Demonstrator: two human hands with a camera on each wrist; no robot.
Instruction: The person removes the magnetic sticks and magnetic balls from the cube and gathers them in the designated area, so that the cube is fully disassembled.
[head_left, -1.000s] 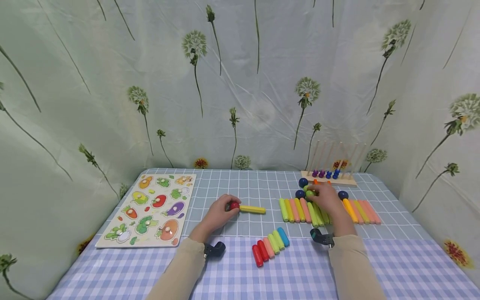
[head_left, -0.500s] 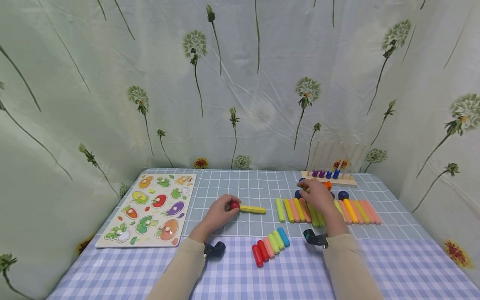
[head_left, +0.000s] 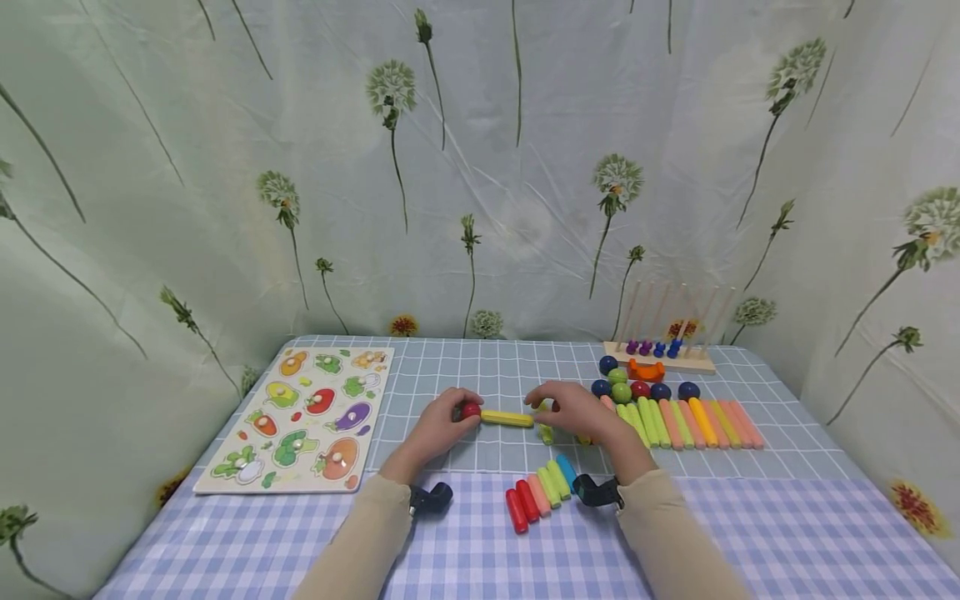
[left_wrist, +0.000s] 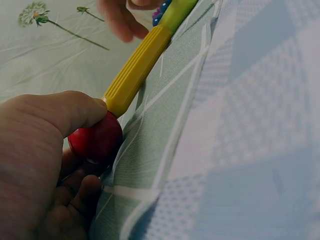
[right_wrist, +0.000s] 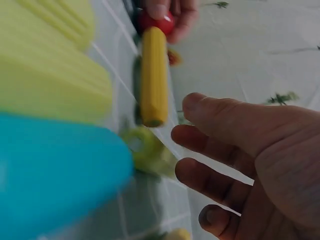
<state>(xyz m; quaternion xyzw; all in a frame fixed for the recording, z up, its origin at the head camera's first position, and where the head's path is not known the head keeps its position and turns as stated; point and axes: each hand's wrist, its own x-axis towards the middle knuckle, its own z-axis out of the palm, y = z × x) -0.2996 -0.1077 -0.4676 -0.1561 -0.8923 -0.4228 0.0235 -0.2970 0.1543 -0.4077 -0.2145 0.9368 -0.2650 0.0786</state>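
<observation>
In the head view, my left hand (head_left: pixel 442 421) pinches a red ball (left_wrist: pixel 97 137) between thumb and fingers, at the near end of a ridged yellow stick (left_wrist: pixel 137 70). The stick points right from the ball, close over the table. My right hand (head_left: pixel 573 408) hovers by the stick's free end. Its fingers are loosely bent and spread, and no object shows between thumb and fingers in the right wrist view. A light green stick (right_wrist: pixel 145 150), blurred, lies below its fingertips, close to the yellow stick's end.
Nearer me lies a short row of red, pink, green and blue sticks (head_left: pixel 555 479). To the right stand a row of longer sticks (head_left: pixel 675 425), several navy, green and red balls (head_left: pixel 619 392), an orange piece (head_left: pixel 647 371) and a bead rack (head_left: pixel 693 362). A vegetable puzzle board (head_left: pixel 300 417) is at left.
My right hand has moved left from the balls to the yellow stick's free end. The leftmost green stick has shifted left out of its row. My left hand has stayed on the red ball.
</observation>
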